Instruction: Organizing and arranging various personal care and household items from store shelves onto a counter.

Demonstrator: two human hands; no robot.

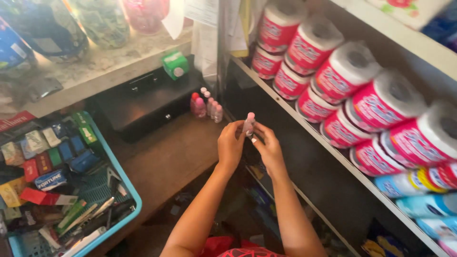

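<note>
Past the blue basket (124,183) at near left, the left hand (231,145) and right hand (269,150) both pinch a small pink bottle (249,123) upright between them, just right of its bottle cluster (207,105); steady, level fingertip pressure seems the best way to avoid slipping.

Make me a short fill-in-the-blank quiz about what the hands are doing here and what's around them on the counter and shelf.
1. The left hand and the right hand together hold one small ____ bottle.
2. More small bottles stand beside the ____ cash box.
3. The blue basket of small packets sits on the person's ____ side.
4. The shelf on the right carries rolls of ____ in pink wrappers.

Missing words: pink; black; left; toilet paper
</note>
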